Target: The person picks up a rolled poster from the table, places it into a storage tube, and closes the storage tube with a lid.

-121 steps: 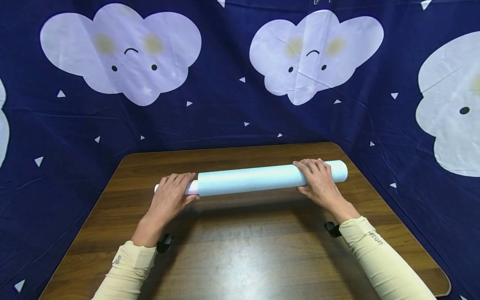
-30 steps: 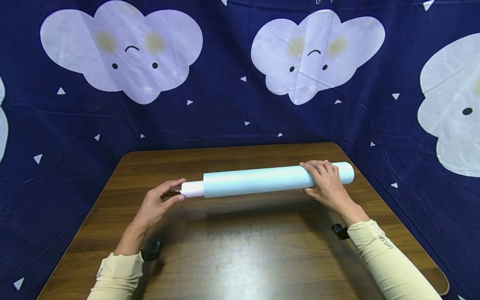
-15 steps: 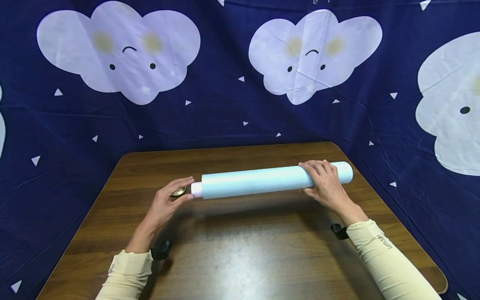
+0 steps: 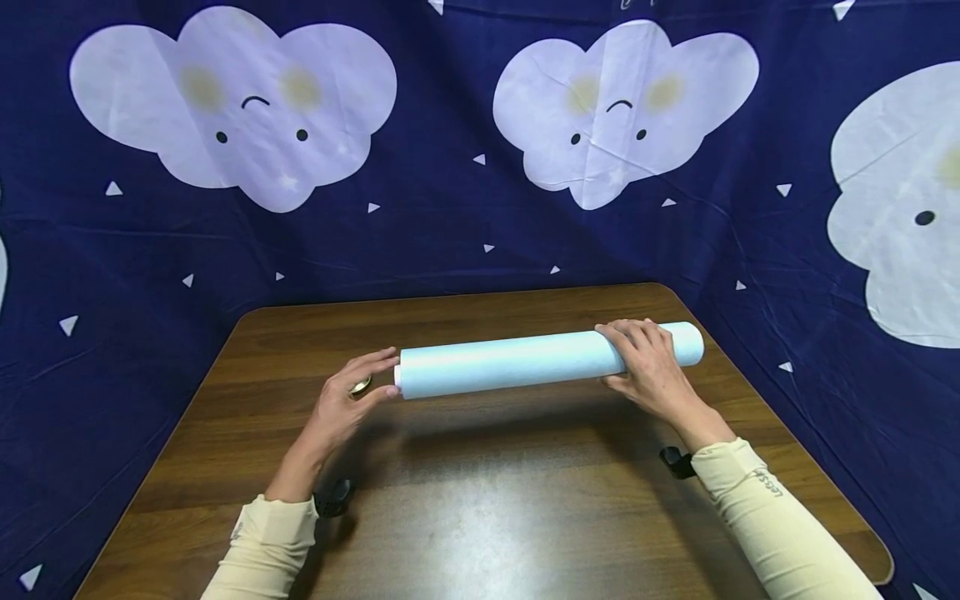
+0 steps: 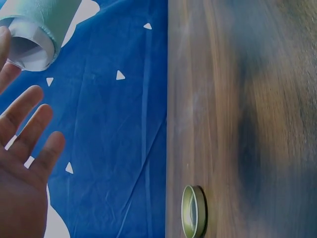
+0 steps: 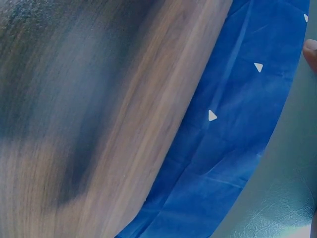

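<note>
While right hand point(image 4: 651, 371) grips pale-blue tube point(image 4: 506, 362), left hand point(image 4: 335, 414) fingertips pinch end of white inner roll point(image 4: 398, 380).
Tube spans both grips above table point(image 4: 480, 500), overshooting the right; gold ring point(image 5: 200, 213) on table beyond left grip.

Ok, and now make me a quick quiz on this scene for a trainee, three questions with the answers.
1. True or false: the round gold thing lies on the table.
2. Which grip is curled round the blue tube? A: left; B: right; C: neither.
3. Fill in: in the head view, the white tube pokes slightly out of the blue tube's ____ end.

Key: 1. True. 2. B, the right grip. 3. Left.
</note>
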`<state>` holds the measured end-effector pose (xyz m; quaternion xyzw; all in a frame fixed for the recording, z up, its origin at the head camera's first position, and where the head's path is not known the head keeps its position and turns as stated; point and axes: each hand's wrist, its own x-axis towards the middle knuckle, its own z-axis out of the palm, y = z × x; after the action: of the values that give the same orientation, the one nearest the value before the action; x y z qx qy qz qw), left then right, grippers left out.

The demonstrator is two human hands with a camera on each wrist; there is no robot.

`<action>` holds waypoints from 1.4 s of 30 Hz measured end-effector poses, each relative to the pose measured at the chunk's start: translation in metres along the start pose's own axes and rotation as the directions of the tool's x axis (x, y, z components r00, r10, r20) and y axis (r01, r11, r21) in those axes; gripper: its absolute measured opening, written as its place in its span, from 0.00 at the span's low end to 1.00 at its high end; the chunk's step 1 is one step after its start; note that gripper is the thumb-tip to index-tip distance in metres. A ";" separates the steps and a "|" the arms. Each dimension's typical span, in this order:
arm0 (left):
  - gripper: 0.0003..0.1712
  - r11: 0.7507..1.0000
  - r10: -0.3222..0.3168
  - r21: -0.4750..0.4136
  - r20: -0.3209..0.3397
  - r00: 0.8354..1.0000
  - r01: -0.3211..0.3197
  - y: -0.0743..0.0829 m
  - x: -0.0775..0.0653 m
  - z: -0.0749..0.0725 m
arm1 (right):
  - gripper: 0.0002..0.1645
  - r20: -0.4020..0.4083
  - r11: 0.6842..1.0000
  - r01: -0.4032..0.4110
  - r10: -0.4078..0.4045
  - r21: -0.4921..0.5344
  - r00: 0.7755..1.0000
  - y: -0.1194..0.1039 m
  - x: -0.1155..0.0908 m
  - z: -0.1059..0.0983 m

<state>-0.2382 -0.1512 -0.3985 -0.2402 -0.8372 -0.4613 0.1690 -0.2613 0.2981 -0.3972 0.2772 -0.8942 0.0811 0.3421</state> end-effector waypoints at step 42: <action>0.29 0.974 -0.161 0.157 -0.018 0.987 0.161 -0.029 0.005 -0.012 | 0.52 0.007 1.000 -0.019 0.019 0.005 1.000 0.003 -0.008 -0.001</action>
<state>-0.2572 -0.1735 -0.4097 -0.1563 -0.8875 -0.4061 0.1517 -0.2572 0.3040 -0.4010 0.2698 -0.8978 0.0857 0.3373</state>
